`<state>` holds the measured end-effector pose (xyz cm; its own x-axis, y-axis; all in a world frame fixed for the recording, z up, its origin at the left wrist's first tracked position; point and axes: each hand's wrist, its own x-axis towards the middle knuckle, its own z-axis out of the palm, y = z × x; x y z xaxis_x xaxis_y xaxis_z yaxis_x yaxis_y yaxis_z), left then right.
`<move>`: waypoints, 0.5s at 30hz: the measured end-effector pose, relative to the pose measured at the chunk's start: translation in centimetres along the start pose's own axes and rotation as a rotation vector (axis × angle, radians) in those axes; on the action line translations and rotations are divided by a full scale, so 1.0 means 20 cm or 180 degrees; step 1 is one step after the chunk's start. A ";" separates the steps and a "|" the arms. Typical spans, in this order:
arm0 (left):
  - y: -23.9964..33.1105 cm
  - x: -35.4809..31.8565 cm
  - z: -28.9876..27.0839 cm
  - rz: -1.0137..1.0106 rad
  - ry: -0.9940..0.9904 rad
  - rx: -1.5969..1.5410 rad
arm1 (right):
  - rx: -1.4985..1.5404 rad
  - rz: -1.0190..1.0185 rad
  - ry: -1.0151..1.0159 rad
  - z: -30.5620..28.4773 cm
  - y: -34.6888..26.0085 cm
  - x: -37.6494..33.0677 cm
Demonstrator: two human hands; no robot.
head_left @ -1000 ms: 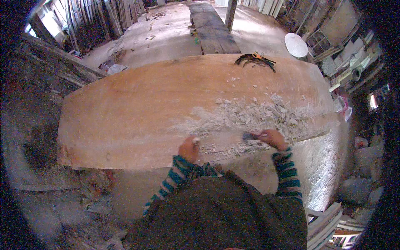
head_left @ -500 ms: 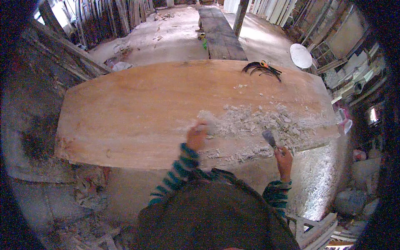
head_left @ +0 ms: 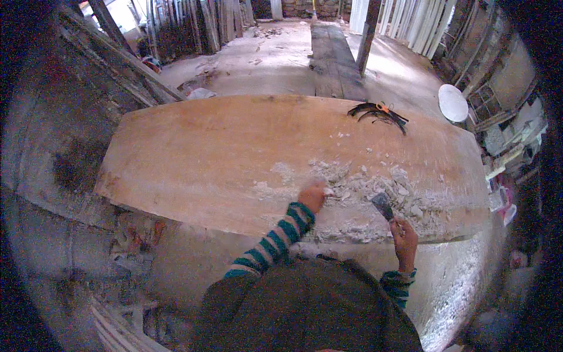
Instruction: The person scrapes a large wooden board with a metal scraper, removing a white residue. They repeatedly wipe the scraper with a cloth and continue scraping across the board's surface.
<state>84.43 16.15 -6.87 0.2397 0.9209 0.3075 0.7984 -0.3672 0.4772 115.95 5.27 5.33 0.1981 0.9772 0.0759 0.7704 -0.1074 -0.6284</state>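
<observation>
My right hand grips a scraper by its handle, the flat grey blade pointing away and left over pale flakes. To its left, my left hand is low over the wooden board, with its fingers closed and slightly blurred. A whitish bit shows at its fingertips, but I cannot tell whether it is held or lies behind them. Loose whitish flakes and crumbs spread over the right half of the wooden board, thickest around the scraper blade.
Near the board's far edge lies a black curved object with an orange part. Beyond stand a long dark bench and a post. A white round disc is at the far right. Planks lean along the back.
My left hand has moved right across the board, closer to the scraper and the thick flakes. The scraper stays in my right hand with little movement. The whole view has shifted.
</observation>
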 end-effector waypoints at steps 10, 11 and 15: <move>-0.47 0.05 -0.38 -0.1271 0.1405 -0.0374 | 0.0314 -0.0325 0.0035 -0.30 0.28 0.20; -0.61 -0.03 -0.47 -0.1799 0.1531 -0.0504 | 0.0374 -0.0386 0.0005 -0.30 0.28 0.21; -0.66 -0.02 -0.54 -0.1373 0.0663 0.0901 | 0.0271 -0.0522 0.0149 -0.32 0.36 0.17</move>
<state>67.87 19.19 -4.29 -0.2332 0.9240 0.3031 0.9241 0.1135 0.3650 125.93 6.73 6.03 0.1035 0.9705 0.2175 0.7411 0.0706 -0.6676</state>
